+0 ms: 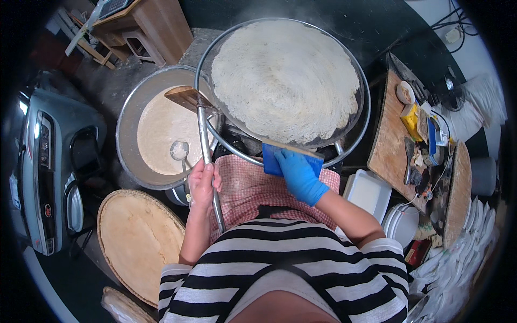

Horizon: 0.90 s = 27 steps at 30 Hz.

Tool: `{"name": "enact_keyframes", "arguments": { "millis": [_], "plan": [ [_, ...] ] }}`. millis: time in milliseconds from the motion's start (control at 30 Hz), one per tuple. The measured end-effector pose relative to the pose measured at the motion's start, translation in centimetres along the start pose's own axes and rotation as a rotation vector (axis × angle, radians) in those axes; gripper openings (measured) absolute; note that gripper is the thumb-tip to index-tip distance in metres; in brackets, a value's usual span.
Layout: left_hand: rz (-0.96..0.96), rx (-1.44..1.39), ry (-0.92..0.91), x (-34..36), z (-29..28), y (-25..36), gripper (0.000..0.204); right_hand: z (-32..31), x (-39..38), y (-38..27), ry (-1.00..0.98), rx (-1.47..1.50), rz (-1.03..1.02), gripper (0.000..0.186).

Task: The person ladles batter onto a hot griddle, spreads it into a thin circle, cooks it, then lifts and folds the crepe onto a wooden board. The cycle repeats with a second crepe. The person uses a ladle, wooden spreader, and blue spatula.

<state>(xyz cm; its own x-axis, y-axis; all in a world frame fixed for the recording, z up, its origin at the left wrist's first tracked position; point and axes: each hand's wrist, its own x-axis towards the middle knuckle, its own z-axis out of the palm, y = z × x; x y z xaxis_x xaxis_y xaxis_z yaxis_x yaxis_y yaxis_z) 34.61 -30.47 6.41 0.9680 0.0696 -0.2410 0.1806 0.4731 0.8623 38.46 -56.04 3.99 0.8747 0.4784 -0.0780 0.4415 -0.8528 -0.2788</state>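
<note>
A large round griddle (pixel 363 102) stands in front of me inside a metal ring, covered by a thin pale pancake (pixel 285 81) with a rough right edge. My left hand (pixel 203 184) is closed round the metal handle of a spreader, whose wooden head (pixel 186 98) lies over the rim of a batter tub. My right hand (pixel 301 175), in a blue glove, grips a blue scraper (pixel 272 163) with a pale long edge at the griddle's near rim. In the wide metal tub (pixel 129 129) at the left is beige batter (pixel 159 126), with a ladle (pixel 179 151) resting in it.
Low on the left lies a round tray of stacked flat pancakes (pixel 137 237). A grey-blue vehicle (pixel 48 167) stands farther left. At the right, a wooden board (pixel 385 129) holds tools and packets near a white basin (pixel 368 194), a lidded bucket (pixel 402 225) and plastic bags (pixel 458 269).
</note>
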Motion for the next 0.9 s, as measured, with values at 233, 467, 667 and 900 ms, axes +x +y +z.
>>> {"name": "enact_keyframes", "arguments": {
  "millis": [233,467,667,900],
  "plan": [
    [0.002,-0.03,0.063,-1.3,-1.0,-0.3,0.038,-3.0,11.0,3.7,0.097,-0.02,-0.039,0.032],
    [-0.022,-0.049,0.07,-1.1,-0.8,-0.2,0.037,0.7,6.2,3.8,0.161,-0.073,-0.197,0.033],
    [-0.014,-0.132,-0.029,-0.8,-0.4,-0.2,0.034,-0.3,1.4,3.2,0.152,-0.09,-0.152,0.032],
    [-0.016,-0.281,-0.272,-1.2,-0.9,-0.7,0.041,-7.6,-3.6,4.7,0.343,0.535,0.16,0.038]
  ]
}}
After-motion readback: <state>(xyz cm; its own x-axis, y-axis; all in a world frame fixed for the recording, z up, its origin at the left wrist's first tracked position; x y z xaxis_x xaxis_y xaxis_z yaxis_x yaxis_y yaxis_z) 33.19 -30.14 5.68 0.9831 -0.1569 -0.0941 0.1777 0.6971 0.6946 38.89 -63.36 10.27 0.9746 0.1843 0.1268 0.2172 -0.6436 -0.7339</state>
